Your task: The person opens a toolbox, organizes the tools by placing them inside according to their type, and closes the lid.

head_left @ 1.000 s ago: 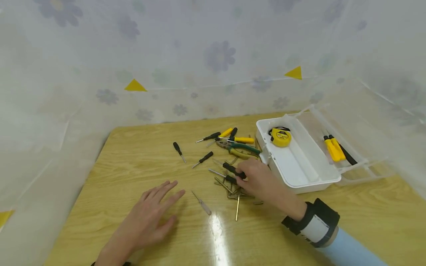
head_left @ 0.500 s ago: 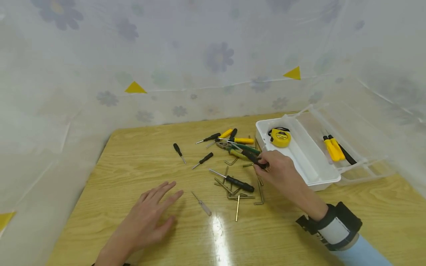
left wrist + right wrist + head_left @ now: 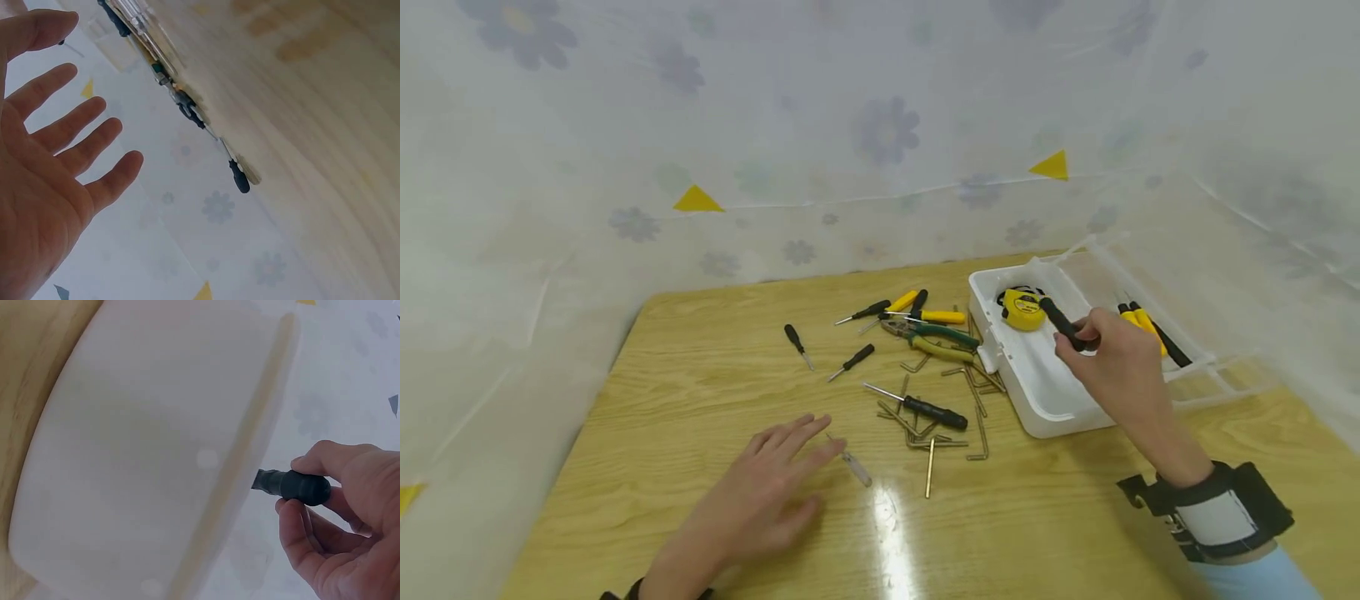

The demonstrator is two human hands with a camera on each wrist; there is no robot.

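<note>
My right hand (image 3: 1123,362) pinches a black-handled screwdriver (image 3: 1062,322) between thumb and fingers, over the white toolbox (image 3: 1011,375). In the right wrist view the handle (image 3: 303,487) of this screwdriver shows beyond the box's rim; its shaft is hidden. A yellow tape measure (image 3: 1022,310) lies inside the box, just left of the screwdriver. My left hand (image 3: 760,492) is held low over the table with fingers spread, nothing in it. Beside its fingertips lies a small screwdriver with a clear handle (image 3: 857,471).
Several hex keys (image 3: 929,471) and a black-handled screwdriver (image 3: 936,412) lie left of the box. Behind them are green-handled pliers (image 3: 943,350) and several black and yellow screwdrivers (image 3: 942,317). The box's clear lid (image 3: 1213,371) lies folded back, with yellow-handled tools (image 3: 1138,321) in it.
My right hand has lifted the screwdriver from the pile of hex keys and carried it rightward over the toolbox. My left hand has shifted slightly right, toward the clear-handled screwdriver.
</note>
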